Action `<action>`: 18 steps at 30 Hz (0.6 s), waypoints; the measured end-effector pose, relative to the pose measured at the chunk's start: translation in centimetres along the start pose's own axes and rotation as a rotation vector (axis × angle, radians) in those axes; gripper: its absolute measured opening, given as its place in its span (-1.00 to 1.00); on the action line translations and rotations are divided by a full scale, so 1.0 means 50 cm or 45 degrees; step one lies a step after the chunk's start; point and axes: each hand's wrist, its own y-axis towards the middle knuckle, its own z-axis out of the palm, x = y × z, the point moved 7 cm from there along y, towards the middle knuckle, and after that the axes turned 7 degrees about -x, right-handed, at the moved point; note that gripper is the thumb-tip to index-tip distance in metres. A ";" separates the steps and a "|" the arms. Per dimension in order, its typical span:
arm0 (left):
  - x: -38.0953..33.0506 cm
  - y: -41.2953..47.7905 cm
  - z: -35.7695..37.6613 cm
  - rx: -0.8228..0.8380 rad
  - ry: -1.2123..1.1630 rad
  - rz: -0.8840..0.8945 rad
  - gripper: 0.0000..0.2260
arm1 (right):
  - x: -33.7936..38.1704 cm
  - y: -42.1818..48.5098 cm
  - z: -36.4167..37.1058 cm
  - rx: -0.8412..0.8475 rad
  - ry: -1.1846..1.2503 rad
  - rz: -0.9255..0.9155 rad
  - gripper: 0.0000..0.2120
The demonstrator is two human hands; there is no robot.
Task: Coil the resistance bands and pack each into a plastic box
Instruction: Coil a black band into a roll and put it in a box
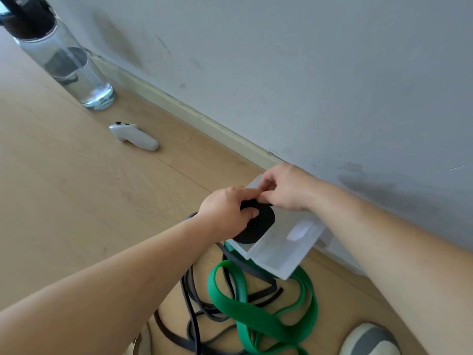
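Note:
A black resistance band wound into a flat coil (258,228) sits in a clear plastic box (279,252) by the wall. My left hand (225,208) grips the coil from the left, thumb on its face. My right hand (284,188) pinches the coil's upper edge from above. A wide green band (245,311) lies loose on the floor just in front of the box. Dark grey bands (190,311) are tangled with it.
The box's hinged lid (299,235) lies open to the right. A white controller (134,137) and a clear water bottle (66,60) stand farther left along the skirting. A grey-and-white slipper (371,339) shows at the bottom right. The floor is light wood.

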 end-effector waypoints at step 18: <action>-0.011 -0.037 0.019 -0.032 0.157 0.250 -0.75 | -0.088 -0.038 0.103 -0.094 0.358 0.106 -0.81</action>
